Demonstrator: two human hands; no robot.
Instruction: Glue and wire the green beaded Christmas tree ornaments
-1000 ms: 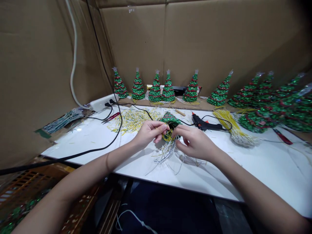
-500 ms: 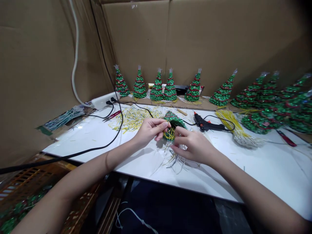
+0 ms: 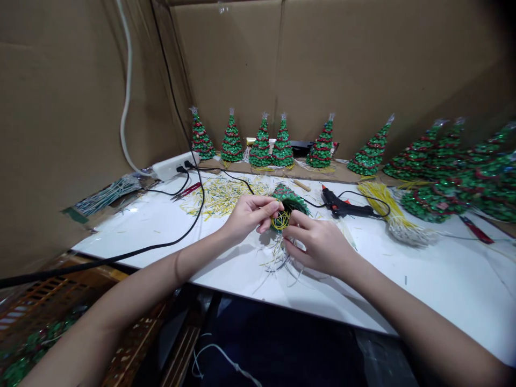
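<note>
A small green beaded tree [image 3: 289, 198] with red trim lies tipped over at the middle of the white table [image 3: 161, 226], its hollow base turned toward me. Yellow wires [image 3: 281, 220] coil in the base, and white and yellow wire ends [image 3: 278, 260] trail down onto the table. My left hand [image 3: 248, 216] is closed on the tree's left rim, thumb and fingers pinching it. My right hand [image 3: 318, 242] sits at the base on the right, fingers curled on the wires.
A row of finished trees [image 3: 262, 145] lines the cardboard wall, with more piled at right [image 3: 451, 177]. A black glue gun [image 3: 342, 207], yellow wire bundle [image 3: 387, 209], cut wire scraps [image 3: 221, 196], red snips [image 3: 185, 192], power strip [image 3: 171, 166] and black cable [image 3: 161, 247] lie about.
My right hand has drawn in closer to the tree's base and gathered the trailing wires tighter. The left hand holds nearly still on the rim.
</note>
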